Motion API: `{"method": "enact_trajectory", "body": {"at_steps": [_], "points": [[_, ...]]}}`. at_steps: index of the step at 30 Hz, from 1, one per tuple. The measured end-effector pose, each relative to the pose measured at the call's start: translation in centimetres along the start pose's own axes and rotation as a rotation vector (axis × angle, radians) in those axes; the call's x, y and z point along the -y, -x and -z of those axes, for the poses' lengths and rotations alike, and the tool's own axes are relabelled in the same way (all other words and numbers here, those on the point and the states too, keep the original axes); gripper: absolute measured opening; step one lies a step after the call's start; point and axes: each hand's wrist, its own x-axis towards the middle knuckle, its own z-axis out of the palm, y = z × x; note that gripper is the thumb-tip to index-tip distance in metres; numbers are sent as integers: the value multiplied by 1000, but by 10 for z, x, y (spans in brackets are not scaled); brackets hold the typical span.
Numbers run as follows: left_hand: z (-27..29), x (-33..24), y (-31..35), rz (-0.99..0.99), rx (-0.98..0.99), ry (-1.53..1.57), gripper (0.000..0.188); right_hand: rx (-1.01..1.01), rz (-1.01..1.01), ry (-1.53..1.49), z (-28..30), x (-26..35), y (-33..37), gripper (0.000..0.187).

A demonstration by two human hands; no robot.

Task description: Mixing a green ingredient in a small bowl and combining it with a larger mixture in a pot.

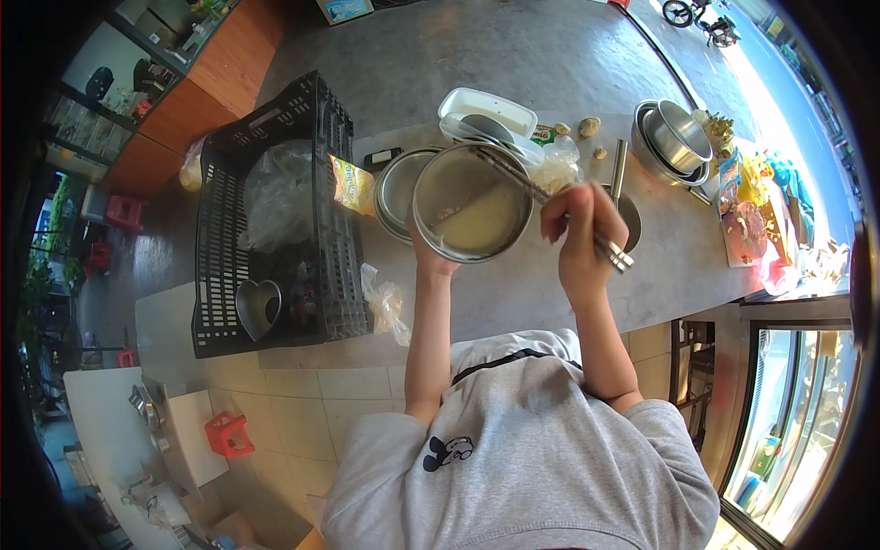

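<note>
My left hand [436, 259] is closed on the near left side of a round metal bowl [447, 176], holding it tipped up above the grey table. A pale yellow liquid [478, 223] lies in the bowl. My right hand [587, 229] grips a pair of metal chopsticks [519, 178], whose far ends reach into the bowl over its right rim. Part of another metal bowl [392, 188] shows behind the held one, on its left. Just beyond my right hand, partly hidden by it, is a small pan [630, 218] with a long handle.
A black plastic crate [336, 119] with clear bags and a heart-shaped metal mould [258, 310] stands at left, near a yellow packet [350, 186]. Beyond the bowl sits a white container [495, 107]. Nested metal pots [681, 133] and colourful packages [756, 192] are at right.
</note>
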Motion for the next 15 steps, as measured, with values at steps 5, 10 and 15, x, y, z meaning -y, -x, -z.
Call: {"method": "enact_trajectory", "body": {"at_steps": [5, 10, 15], "points": [[11, 10, -3, 33, -14, 90, 43, -13, -33, -219, -8, -25, 1, 35], [17, 11, 1, -28, -76, -53, 42, 161, -152, -305, 8, -17, 6, 36], [15, 15, 3, -37, -37, 3, 38, 151, -114, -330, 6, -19, 5, 38]]}}
